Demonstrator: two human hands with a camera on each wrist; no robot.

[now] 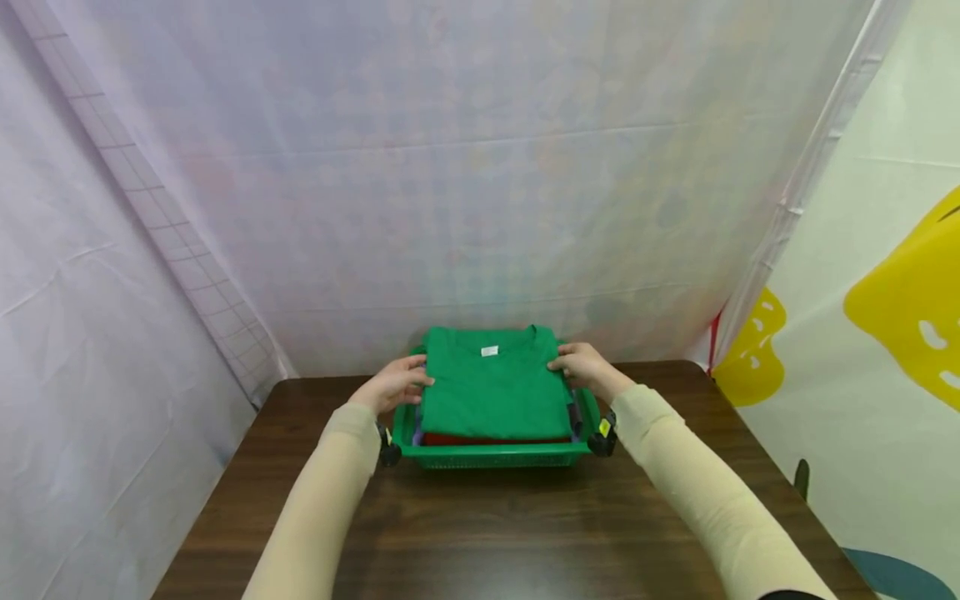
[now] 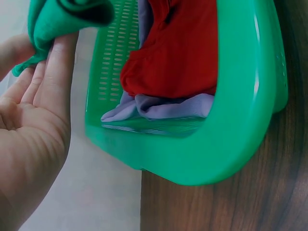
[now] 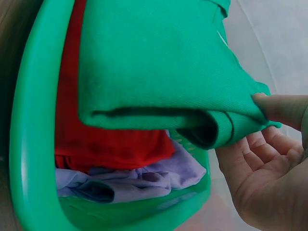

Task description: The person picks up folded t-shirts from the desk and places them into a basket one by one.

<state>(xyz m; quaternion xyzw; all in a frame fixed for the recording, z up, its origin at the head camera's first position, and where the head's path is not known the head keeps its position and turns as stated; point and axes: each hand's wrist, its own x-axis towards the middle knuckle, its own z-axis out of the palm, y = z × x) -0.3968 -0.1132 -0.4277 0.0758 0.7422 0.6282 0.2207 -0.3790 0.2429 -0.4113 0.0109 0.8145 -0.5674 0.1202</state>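
A folded green T-shirt (image 1: 495, 387) with a white neck label is held by its two sides above a green plastic basket (image 1: 495, 452). My left hand (image 1: 393, 383) pinches its left edge, thumb on top and fingers beneath, as the left wrist view shows. On the opposite edge my right hand (image 1: 588, 367) pinches the cloth in the same way. Under the shirt, a folded red garment (image 2: 178, 53) lies in the basket on top of a lavender garment (image 3: 139, 185). The green shirt's near part hangs over the red one.
The basket stands on a dark brown wooden table (image 1: 487, 533), near its far edge. Behind the table hangs a pale patterned curtain (image 1: 465, 183). To the right, a white sheet bears yellow shapes (image 1: 915, 292).
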